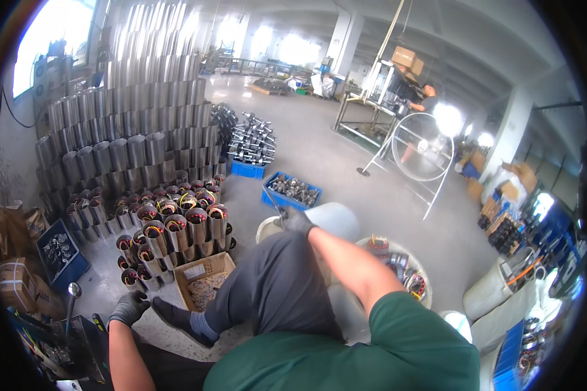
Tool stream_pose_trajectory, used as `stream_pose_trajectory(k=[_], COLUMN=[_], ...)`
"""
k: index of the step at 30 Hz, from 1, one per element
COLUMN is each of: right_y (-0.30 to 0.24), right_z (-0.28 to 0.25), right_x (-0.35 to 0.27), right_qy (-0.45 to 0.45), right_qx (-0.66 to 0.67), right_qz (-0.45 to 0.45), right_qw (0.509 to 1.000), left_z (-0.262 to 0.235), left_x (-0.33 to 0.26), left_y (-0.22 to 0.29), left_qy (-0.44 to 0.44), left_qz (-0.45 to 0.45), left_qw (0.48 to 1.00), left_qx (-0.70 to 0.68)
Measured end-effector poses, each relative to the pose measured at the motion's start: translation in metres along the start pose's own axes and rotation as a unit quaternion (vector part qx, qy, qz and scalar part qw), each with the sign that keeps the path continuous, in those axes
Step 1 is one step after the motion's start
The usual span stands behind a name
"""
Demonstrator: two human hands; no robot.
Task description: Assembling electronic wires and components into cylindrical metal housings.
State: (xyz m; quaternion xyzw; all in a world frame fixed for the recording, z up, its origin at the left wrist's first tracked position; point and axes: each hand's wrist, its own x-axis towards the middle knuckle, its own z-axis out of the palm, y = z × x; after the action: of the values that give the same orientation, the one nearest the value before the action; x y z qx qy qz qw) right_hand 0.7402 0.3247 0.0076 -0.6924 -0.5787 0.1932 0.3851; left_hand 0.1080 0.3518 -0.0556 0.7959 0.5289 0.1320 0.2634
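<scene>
My left hand [130, 308], in a dark grey glove, is low at the left beside my shoe. Its fingers stretch out a little apart, and nothing shows in them. My right hand [297, 222], gloved too, is beyond my raised knee, closed around a thin dark rod-like tool [271, 198] that points up and left. A pale round bucket [266, 228] stands just under that hand. Ahead of my foot, a cardboard box [188, 277] holds small loose pieces. Metal motor tubes [176, 228] with copper windings and coloured wires stand stacked behind it.
Tall stacks of bare metal tubes [137, 98] rise at the left. Blue crates [292, 190] hold metal parts ahead. A tub [425, 296] of wound parts is at my right. Farther off are a large fan [424, 146] and a person [428, 98] at a bench.
</scene>
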Motion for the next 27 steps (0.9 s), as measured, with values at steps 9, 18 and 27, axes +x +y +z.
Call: stream_pose_trajectory(k=[9,18,27], right_y=[-0.168,-0.223,-0.112], right_z=[-0.041,0.016,0.043], right_x=[0.056,0.076,0.088], right_qy=[-0.014,-0.104,-0.097], right_qx=[-0.261,-0.33,-0.264], right_qz=[-0.069,-0.179,-0.084], right_qw=[0.963,0.921,0.956], left_z=[-0.002,0.006,-0.015], left_x=[-0.002,-0.016,-0.058], left_y=[-0.024,-0.042,0.005], left_qy=[0.009,0.046,0.047], left_qz=[-0.102,-0.082,-0.116], left_qw=[0.99,0.985,0.992], left_qx=[-0.095,-0.148,-0.029])
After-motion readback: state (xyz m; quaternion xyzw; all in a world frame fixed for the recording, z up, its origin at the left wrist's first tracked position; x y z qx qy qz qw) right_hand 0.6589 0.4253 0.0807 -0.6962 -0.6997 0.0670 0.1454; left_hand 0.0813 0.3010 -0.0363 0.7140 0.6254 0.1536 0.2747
